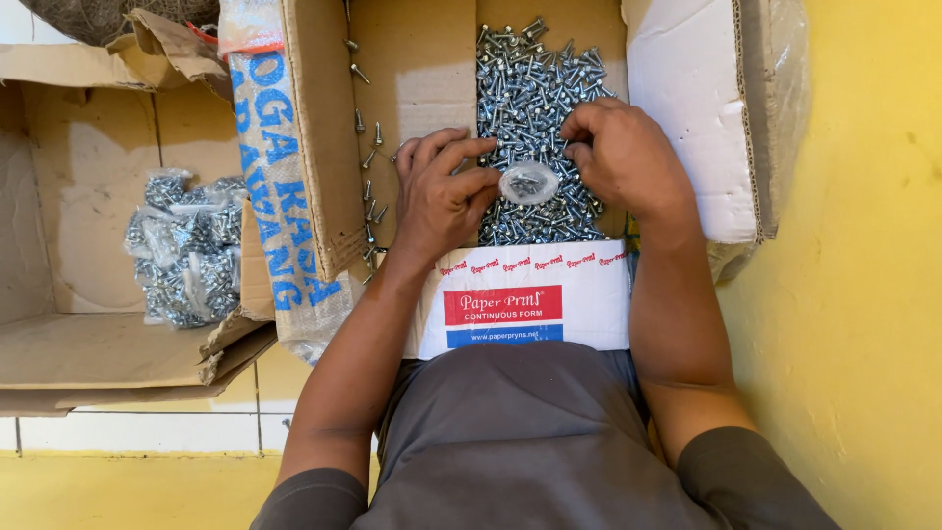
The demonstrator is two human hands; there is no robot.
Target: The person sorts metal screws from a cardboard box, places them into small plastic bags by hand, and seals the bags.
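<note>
An open brown cardboard box with white flaps (687,108) is seen beneath both hands, its far edge cut off by the frame. A second brown cardboard box (88,177), left of the left hand, is only partly shown; bagged screws (186,245) lie inside, their count unclear. A heap of loose silver screws (530,98) is spread under the hands. The right hand (623,157) is curled into the heap, fingertips hidden. A small clear plastic bag (528,183) is pinched by the left hand (442,191).

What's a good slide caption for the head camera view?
Left hand holds a small clear bag while right hand picks among loose screws in a cardboard box.
</note>
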